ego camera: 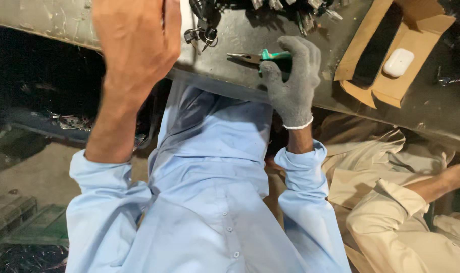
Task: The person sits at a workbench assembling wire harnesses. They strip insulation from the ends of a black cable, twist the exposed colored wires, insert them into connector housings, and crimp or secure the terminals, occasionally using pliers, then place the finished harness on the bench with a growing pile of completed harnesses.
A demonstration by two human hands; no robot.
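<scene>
My right hand (290, 81), in a grey knit glove, is closed around the green handles of a pair of pliers (252, 56). The pliers lie flat on the dark metal bench (230, 35) with their jaws pointing left. My left hand (136, 45) is bare and raised close to the camera at the upper left, over the bench edge. Only its back shows; the fingers run out of view, so I cannot tell whether it holds anything. Both arms are in light blue shirt sleeves.
A bunch of keys (202, 34) and several small metal parts (300, 12) lie at the back of the bench. An open cardboard box (391, 55) at right holds a white earbud case (398, 62) and a dark flat device. A person in beige clothes (391, 197) sits at right.
</scene>
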